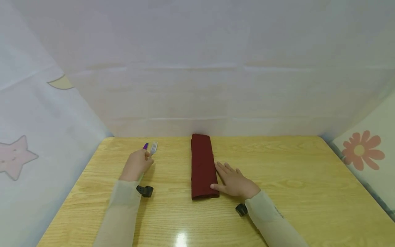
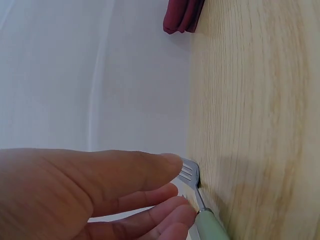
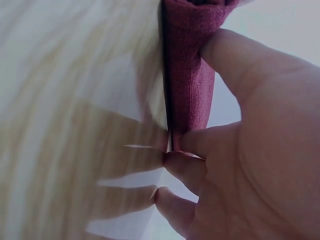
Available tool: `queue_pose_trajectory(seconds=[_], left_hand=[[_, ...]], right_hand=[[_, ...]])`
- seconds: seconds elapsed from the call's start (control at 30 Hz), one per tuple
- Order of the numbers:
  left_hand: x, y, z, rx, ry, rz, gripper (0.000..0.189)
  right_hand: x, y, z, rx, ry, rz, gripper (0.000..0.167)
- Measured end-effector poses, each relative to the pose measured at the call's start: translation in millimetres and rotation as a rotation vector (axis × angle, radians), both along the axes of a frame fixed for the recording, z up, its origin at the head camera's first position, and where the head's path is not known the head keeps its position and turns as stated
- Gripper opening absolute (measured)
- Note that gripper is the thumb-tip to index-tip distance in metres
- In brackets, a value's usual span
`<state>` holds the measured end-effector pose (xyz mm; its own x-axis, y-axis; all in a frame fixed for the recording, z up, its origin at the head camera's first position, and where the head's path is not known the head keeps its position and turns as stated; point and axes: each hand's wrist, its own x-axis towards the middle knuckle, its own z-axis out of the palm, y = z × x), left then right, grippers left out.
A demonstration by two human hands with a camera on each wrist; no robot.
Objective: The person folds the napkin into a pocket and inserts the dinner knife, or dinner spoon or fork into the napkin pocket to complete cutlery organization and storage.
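Note:
My left hand (image 1: 137,165) is at the left of the table, over a fork (image 1: 154,148) and a slim purple-tipped utensil (image 1: 145,146). In the left wrist view, the thumb and loosely bent fingers are apart beside the metal fork, whose pale green handle (image 2: 212,227) lies close to the wood. Part of both utensils is hidden by the hand. A dark red cloth (image 1: 202,168), folded into a long strip, lies mid-table. My right hand (image 1: 236,183) lies along its right side, fingers extended at the edge, with the thumb over the cloth near its front end.
The light wooden table (image 1: 293,164) ends at a white fabric backdrop (image 1: 231,85). More fabric stands at the left and right sides, printed with a star (image 1: 18,156) and a flower (image 1: 359,150). Each wrist wears a small black camera.

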<state>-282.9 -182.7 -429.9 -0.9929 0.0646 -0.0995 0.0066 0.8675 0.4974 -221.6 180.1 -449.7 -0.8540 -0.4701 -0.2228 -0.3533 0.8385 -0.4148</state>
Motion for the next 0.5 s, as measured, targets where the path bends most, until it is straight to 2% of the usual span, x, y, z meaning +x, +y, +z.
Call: queue_pose_trajectory(seconds=[0.23, 0.5], left_hand=[[1.4, -3.1, -1.1, 0.019, -0.005, 0.046, 0.038], [0.3, -5.5, -3.8, -0.02, 0.017, 0.022, 0.026]], right_hand=[[-1.7, 1.4, -5.8, -0.029, 0.015, 0.002, 0.086], [1.0, -0.7, -3.7, -0.009, 0.047, 0.031, 0.082]])
